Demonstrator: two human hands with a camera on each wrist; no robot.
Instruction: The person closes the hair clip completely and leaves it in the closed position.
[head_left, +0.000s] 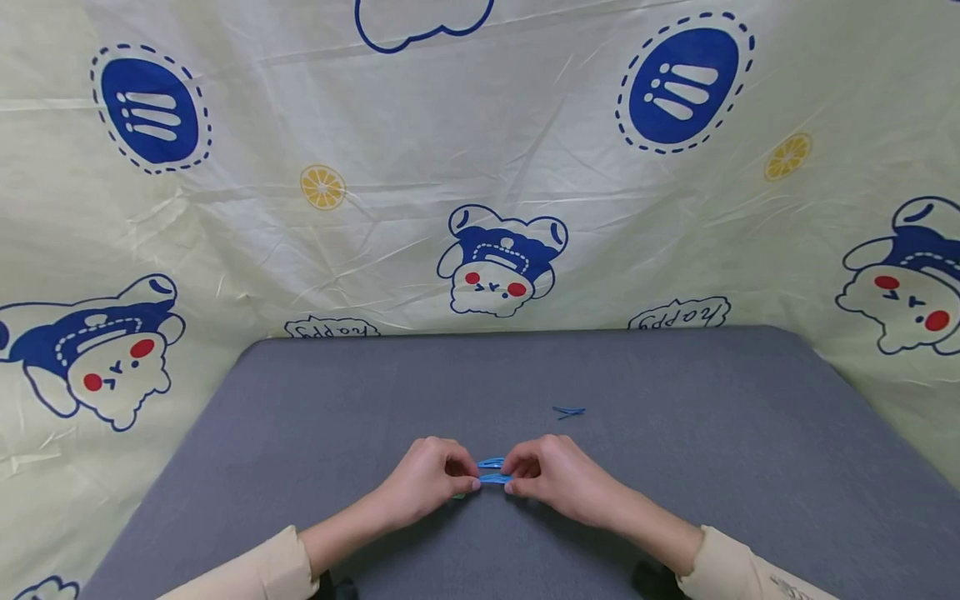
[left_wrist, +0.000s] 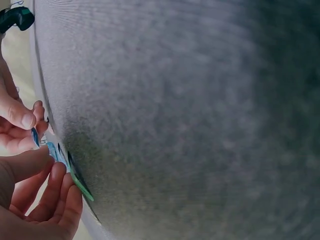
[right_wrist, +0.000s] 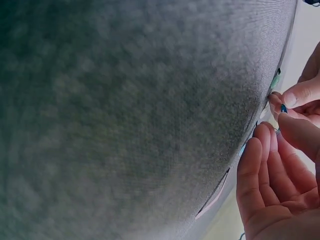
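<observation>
Between the two hands is a blue snap hair clip [head_left: 495,478], lying sideways. My left hand [head_left: 435,473] pinches its left end with thumb and fingers. Its right end is pinched by my right hand [head_left: 558,475]. Just beyond it, a second blue hair clip [head_left: 491,462] shows between the fingers of both hands, its ends partly hidden. A green clip [left_wrist: 82,187] lies on the table beneath the left fingers; only a sliver of it shows in the head view.
Farther back on the grey table [head_left: 315,400], right of the middle, lies a small dark blue X-shaped item [head_left: 569,412]. A thin pink-edged piece [right_wrist: 214,197] rests on the surface near the right hand. A printed cloth [head_left: 405,150] hangs behind the table.
</observation>
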